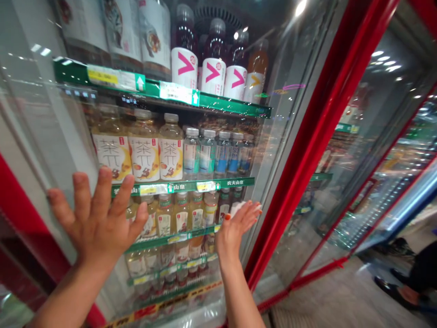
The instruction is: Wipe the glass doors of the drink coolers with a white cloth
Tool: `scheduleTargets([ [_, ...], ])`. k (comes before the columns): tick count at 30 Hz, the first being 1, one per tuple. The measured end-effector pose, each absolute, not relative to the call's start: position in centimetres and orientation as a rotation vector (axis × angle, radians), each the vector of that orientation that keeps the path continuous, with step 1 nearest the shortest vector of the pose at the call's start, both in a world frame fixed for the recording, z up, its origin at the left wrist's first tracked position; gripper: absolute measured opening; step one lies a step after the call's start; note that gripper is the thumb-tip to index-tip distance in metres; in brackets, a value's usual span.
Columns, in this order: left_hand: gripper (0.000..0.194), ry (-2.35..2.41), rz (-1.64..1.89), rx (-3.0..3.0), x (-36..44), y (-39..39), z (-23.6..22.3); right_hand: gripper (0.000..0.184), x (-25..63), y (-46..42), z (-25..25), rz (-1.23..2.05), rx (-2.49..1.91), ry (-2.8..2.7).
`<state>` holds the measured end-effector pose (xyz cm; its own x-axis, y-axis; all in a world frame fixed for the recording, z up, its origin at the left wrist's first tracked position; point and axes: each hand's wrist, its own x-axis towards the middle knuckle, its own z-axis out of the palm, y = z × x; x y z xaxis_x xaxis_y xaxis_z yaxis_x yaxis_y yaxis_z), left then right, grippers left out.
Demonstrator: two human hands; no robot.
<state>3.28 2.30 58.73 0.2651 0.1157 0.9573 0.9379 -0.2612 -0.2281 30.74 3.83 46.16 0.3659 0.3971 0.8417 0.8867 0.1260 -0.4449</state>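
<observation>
Nearest to the camera are the left hand (97, 218) and the right hand (235, 230), both raised at the glass door (58, 136) of a drinks cooler with a red frame (317, 136). The left hand is spread wide open and has hold of nothing. The right hand looks open too, with a small white piece (241, 208), maybe a tissue, at its fingers; I cannot tell if it is held. Behind the glass stand three tea bottles (145, 150), four or five clear water bottles (208, 155), and three bottles with pink chevrons (211, 77).
</observation>
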Motion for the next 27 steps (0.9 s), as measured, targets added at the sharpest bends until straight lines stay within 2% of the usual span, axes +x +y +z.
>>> scheduleTargets([
  [2, 0.087, -0.994, -1.111, -1.617, 3.1, 2.2, 58.7, 0.085, 27.6, 3.4, 46.0, -0.666, -1.325, -1.471],
  [5, 0.086, -0.995, -1.104, -1.628, 3.0, 2.1, 58.6, 0.076, 25.9, 2.7, 43.4, -0.861, -1.119, -1.73],
  [7, 0.086, -0.984, -1.103, -1.628, 3.0, 2.0, 58.7, 0.075, 28.1, 2.7, 41.4, -0.851, -1.225, -1.606],
  [10, 0.085, -0.97, -1.104, -1.626, 3.2, 2.0, 58.9, 0.078, 31.8, 3.5, 39.7, -0.659, -1.485, -1.223],
  [12, 0.085, -0.977, -1.106, -1.628, 3.3, 2.0, 58.9, 0.081, 31.0, 3.7, 39.2, -0.591, -1.534, -1.122],
  [15, 0.086, -0.989, -1.103, -1.635, 3.2, 2.1, 58.7, 0.086, 25.7, 2.9, 37.9, -0.706, -1.347, -1.44],
  [18, 0.089, -1.003, -1.113, -1.636, 3.1, 2.2, 58.4, 0.082, 23.6, 2.3, 36.7, -0.819, -1.161, -1.643],
  [21, 0.092, -1.02, -1.143, -1.626, 3.1, 2.3, 58.1, 0.083, 27.9, 3.1, 38.2, -0.672, -1.346, -1.404],
  [24, 0.095, -1.025, -1.167, -1.615, 3.3, 2.3, 58.1, 0.082, 31.5, 4.2, 42.9, -0.476, -1.466, -1.148],
  [27, 0.093, -1.042, -1.18, -1.602, 3.6, 2.1, 58.1, 0.085, 30.3, 3.9, 47.2, -0.669, -1.282, -1.451],
])
